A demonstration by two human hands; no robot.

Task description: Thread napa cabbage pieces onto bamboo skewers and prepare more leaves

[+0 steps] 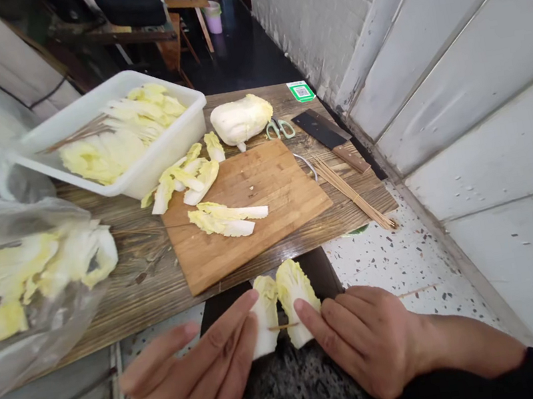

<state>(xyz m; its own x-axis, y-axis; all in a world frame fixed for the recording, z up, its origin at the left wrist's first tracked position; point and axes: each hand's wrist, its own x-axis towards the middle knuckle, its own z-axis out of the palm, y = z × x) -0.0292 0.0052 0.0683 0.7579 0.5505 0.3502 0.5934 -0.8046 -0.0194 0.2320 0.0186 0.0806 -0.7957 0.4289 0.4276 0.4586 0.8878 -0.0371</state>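
Two napa cabbage leaves, a left leaf (265, 307) and a right leaf (295, 292), hang side by side over my lap. A thin bamboo skewer (282, 326) bridges the gap between them. My left hand (196, 365) presses its long fingers against the left leaf, with the thumb raised apart. My right hand (363, 332) is curled around the skewer, its index finger lying on the right leaf. What sits inside the right palm is hidden. Beyond my hands, a few cut leaf strips (229, 217) lie on the wooden cutting board (255, 255).
A white tub (170, 137) holds leaves and skewers. Near it are a cabbage (240, 119), scissors (280, 129), a cleaver (330, 139) and a skewer bundle (354, 192). At left, a plastic bag (13, 361) contains more leaves. A white wall (487, 124) borders the right side.
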